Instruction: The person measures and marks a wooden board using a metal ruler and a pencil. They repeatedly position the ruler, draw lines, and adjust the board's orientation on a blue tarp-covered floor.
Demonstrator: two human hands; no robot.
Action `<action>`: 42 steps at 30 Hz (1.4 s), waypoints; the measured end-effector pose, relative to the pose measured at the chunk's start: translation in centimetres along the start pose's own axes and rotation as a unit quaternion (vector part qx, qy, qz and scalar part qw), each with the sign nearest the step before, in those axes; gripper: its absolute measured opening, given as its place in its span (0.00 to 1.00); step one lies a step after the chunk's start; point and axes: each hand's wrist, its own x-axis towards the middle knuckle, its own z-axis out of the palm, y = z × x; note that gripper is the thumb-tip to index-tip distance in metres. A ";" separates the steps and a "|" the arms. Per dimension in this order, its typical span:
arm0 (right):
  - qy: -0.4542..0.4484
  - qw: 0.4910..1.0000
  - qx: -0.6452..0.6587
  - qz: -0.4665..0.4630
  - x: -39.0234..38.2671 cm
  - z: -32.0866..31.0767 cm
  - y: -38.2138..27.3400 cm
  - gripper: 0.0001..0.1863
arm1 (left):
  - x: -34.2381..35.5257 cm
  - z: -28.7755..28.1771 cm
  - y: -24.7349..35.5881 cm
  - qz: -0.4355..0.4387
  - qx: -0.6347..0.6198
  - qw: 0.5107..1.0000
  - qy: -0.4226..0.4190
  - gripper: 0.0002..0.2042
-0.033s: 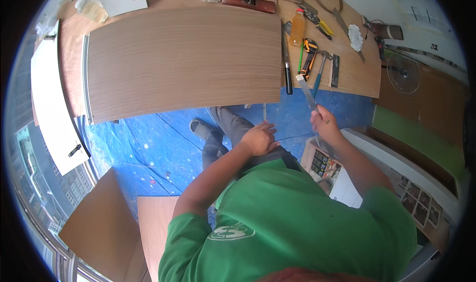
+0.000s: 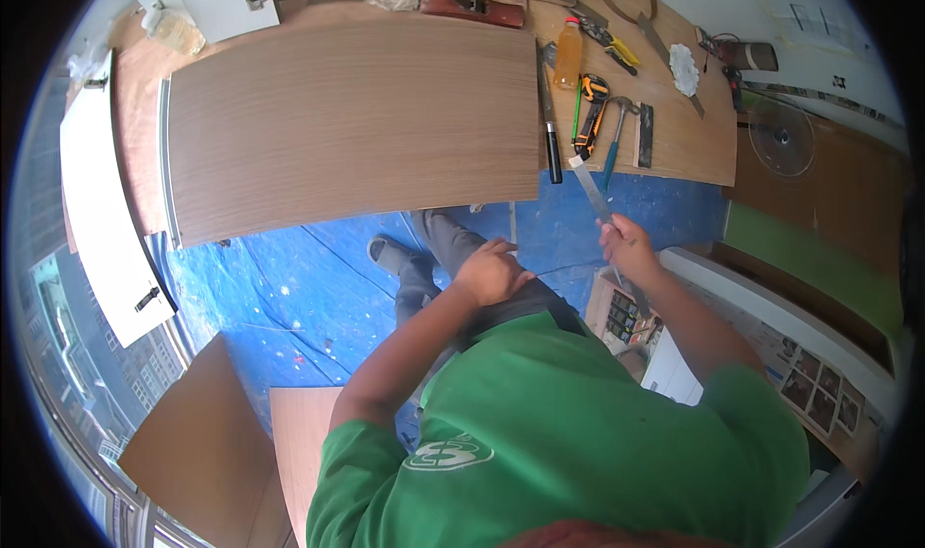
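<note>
My right hand (image 2: pixel 628 245) grips a long, flat grey metal strip (image 2: pixel 591 190) with a pale tip. Its exact kind does not show. The tip points at the bench's front edge, close to a yellow-and-black utility knife (image 2: pixel 591 115) and a claw hammer (image 2: pixel 614 153) with a blue handle. My left hand (image 2: pixel 489 274) rests on my thigh and holds nothing, its fingers loosely bent and apart. In front of me a wide wood-grain panel (image 2: pixel 356 124) lies flat on the bench.
A black-handled tool (image 2: pixel 552 148), a green pencil (image 2: pixel 576 110), an orange bottle (image 2: pixel 568 55) and a dark block (image 2: pixel 645 136) lie right of the panel. Behind it is a red hand plane (image 2: pixel 472 7). Blue sheeting (image 2: pixel 289 307) covers the floor. A white door panel (image 2: pixel 106 201) stands left.
My left hand has drawn back slightly along my thigh, and its fingers are more bent. The bench has shifted a little left in view. My right hand still holds the strip.
</note>
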 end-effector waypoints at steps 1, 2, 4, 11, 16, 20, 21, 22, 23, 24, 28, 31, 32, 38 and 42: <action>-0.003 0.999 0.020 0.027 -1.2 0.1 0.6 0.15 | -1.1 0.0 -0.8 -0.025 -0.024 0.999 0.025 0.25; -0.007 0.998 0.040 0.054 -2.1 -0.1 1.2 0.14 | -2.5 0.0 -1.8 -0.063 -0.023 0.995 0.076 0.25; -0.009 0.996 0.049 0.067 -0.8 -1.3 2.5 0.13 | -6.6 0.2 -4.4 -0.150 -0.010 0.975 0.165 0.24; 0.121 0.985 0.089 0.083 7.0 -9.6 11.6 0.12 | -14.8 9.4 -5.4 -0.475 -0.115 0.856 0.171 0.32; 0.229 0.973 0.029 0.022 22.9 -16.4 18.2 0.12 | -4.1 12.6 -4.8 -0.290 -0.307 0.898 0.121 0.25; 0.258 0.956 -0.131 -0.044 31.2 -21.1 22.1 0.19 | 5.3 4.9 4.1 -0.326 -0.379 0.820 0.281 0.16; 0.250 0.957 -0.141 -0.043 33.2 -21.4 22.2 0.21 | 5.0 5.4 4.1 -0.286 -0.229 0.870 0.328 0.15; 0.250 0.955 -0.158 -0.023 33.9 -22.6 24.0 0.23 | 6.7 0.9 8.4 -0.433 -0.099 0.877 0.184 0.14; 0.246 0.955 -0.164 -0.014 34.9 -22.7 24.2 0.26 | 5.3 0.7 9.2 -0.476 -0.119 0.858 0.154 0.16; 0.244 0.953 -0.177 0.000 35.5 -22.6 24.4 0.28 | 4.0 0.8 10.0 -0.509 -0.140 0.840 0.120 0.19; 0.323 0.895 -0.306 0.007 34.9 -21.5 21.9 0.35 | -2.7 7.9 11.6 -0.583 -0.175 0.755 0.246 0.32; 0.216 0.937 -0.243 -0.124 32.8 -19.2 19.9 0.42 | -3.5 10.5 11.1 -0.632 -0.260 0.692 0.232 0.38; 0.208 0.936 -0.257 -0.120 31.9 -18.1 19.3 0.42 | -3.4 10.7 11.0 -0.620 -0.254 0.706 0.232 0.37; 0.206 0.946 -0.213 -0.134 28.9 -14.4 16.8 0.43 | -3.0 6.4 12.1 -0.550 -0.221 0.770 0.238 0.31; 0.203 0.935 -0.247 -0.155 27.1 -10.4 15.4 0.46 | -8.0 7.3 9.0 -0.529 -0.141 0.795 0.262 0.29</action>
